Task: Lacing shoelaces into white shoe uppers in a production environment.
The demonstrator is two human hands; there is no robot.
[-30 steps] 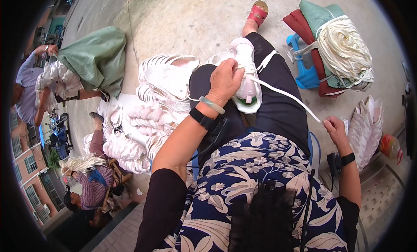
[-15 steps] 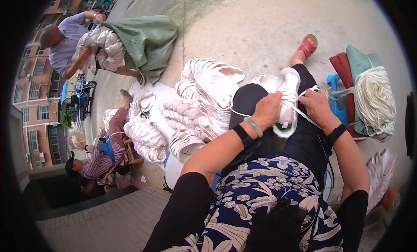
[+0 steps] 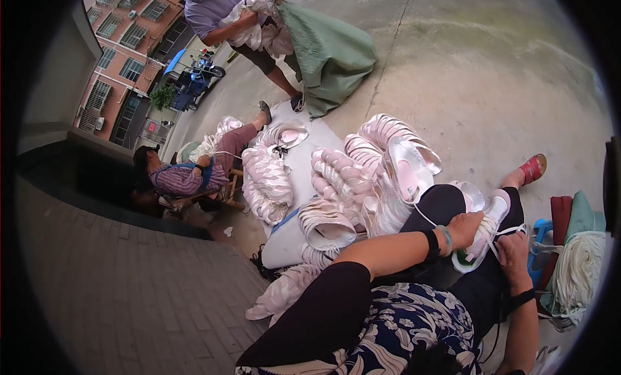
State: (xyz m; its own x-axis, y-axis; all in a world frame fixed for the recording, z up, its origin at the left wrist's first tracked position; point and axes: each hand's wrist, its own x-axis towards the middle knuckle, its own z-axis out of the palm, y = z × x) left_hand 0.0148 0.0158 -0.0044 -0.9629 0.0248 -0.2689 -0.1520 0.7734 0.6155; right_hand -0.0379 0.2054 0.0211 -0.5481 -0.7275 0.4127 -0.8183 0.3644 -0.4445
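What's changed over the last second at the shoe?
The right hand, which held the white lace out to the right, has come in beside the shoe. The view has swung left. The left hand stays at the shoe, which remains over the lap.

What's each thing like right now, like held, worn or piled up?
White-and-pink shoe: not worn
Left hand: bent over the shoe
Right hand: curled, seemingly pinching the white lace
White lace: partly loose
Green sack: held by another person
Shoe uppers: piled in nested rows
Lace hank: bundled
Red sandal: worn
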